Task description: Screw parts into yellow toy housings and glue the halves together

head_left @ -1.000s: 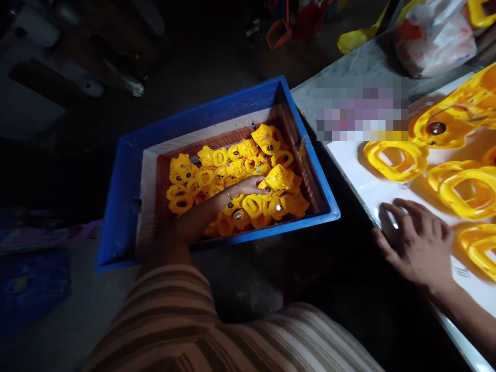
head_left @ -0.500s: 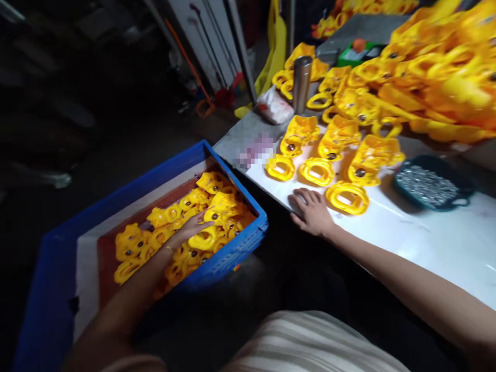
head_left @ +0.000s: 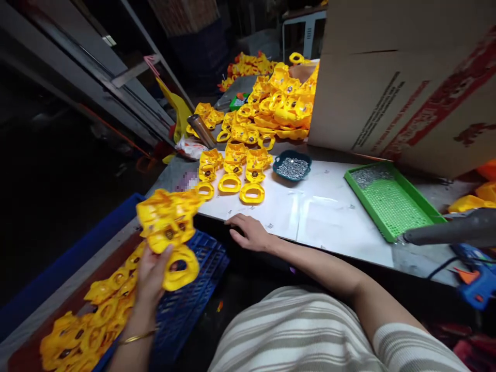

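Yellow plastic parts (head_left: 166,222) are in the grip of my left hand (head_left: 153,271), raised over the near edge of the blue crate (head_left: 116,227). An oval ring hangs at their lower end. More yellow parts (head_left: 104,305) lie inside that crate. My right hand (head_left: 250,233) rests at the front edge of the white-topped table (head_left: 333,222), fingers slightly curled and apart, holding nothing. Beyond it, three yellow parts (head_left: 234,159) stand in a row, each with an oval ring (head_left: 251,193) in front.
Right of the row sits a dark teal bowl of small metal pieces (head_left: 292,168). A green tray (head_left: 403,206) and a large cardboard box (head_left: 387,93) are farther right. Behind the row are a metal flask (head_left: 201,130) and a yellow heap (head_left: 287,103).
My left hand has risen out of the crate with yellow parts in it. The view has swung right, bringing the cardboard box and green tray in. My right hand remains at the table edge.
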Demonstrator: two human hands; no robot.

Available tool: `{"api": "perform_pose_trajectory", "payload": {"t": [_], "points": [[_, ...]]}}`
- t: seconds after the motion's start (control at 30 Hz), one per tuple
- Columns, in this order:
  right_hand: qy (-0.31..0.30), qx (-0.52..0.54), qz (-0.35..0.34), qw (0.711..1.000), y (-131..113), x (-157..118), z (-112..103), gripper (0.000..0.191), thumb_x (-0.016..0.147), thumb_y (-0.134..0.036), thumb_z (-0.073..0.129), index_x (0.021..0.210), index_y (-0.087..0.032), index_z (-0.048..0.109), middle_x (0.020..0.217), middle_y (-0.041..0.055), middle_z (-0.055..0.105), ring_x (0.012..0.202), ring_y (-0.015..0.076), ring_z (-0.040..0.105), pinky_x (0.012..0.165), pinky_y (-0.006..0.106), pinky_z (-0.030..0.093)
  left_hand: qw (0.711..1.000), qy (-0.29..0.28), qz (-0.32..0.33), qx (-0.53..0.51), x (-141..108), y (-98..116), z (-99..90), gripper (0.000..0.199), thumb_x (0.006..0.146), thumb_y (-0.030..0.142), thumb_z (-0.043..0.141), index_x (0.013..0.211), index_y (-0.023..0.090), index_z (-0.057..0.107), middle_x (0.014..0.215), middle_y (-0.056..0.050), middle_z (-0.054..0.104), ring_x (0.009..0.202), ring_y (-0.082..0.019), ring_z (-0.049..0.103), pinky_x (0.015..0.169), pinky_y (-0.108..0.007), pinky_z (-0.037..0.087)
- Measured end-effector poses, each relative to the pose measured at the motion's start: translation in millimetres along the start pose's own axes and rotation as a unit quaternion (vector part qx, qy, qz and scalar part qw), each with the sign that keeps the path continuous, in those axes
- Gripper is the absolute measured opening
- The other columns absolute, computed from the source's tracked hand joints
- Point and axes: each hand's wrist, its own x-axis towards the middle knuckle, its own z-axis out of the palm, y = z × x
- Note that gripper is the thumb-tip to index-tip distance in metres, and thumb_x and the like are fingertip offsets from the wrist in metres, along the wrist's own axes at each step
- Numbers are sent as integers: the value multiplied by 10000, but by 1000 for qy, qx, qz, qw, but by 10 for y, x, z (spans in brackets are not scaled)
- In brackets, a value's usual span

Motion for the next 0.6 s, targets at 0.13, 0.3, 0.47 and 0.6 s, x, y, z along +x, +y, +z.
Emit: {"api": "perform_pose_trajectory", "payload": {"t": [0.13, 0.3, 0.47, 0.6], "points": [[192, 153, 111, 963, -72, -959, -502, 218, 934, -253, 423, 1051, -205, 601, 915, 37, 695, 730, 124, 642, 666, 251, 516, 983, -159, 25, -84, -604, -143, 1360, 675, 586, 497, 841, 1134, 197, 585, 1036, -37, 708, 832, -155, 680, 730, -238, 556], [287, 67, 229, 928, 65, -1830, -869, 214, 929, -237, 426, 1018, -193, 615, 910, 58, 677, 723, 139, 620, 626, 262, 484, 953, -285, 61, -83, -1077, -349, 2467, 548, 736, 415, 761, 1176, 162, 555, 1094, -88, 680, 956, -191, 664, 838, -281, 527], [294, 10, 330, 897, 209, -2107, -809, 322, 893, -324, 526, 1180, -182, 561, 980, 75, 621, 597, 118, 555, 572, 273, 483, 946, -311, 91, -29, -1186, -518, 2853, 561, 765, 396, 739, 1225, 160, 522, 1147, -106, 651, 1009, -199, 638, 892, -313, 507], [291, 27, 329, 898, 361, -2072, -742, 316, 911, -330, 505, 1187, -185, 560, 984, 94, 647, 809, 196, 633, 690, 325, 526, 939, -328, 101, -29, -1179, -542, 2872, 640, 763, 406, 745, 1300, 181, 477, 1245, -112, 603, 1119, -215, 597, 953, -318, 481]]}}
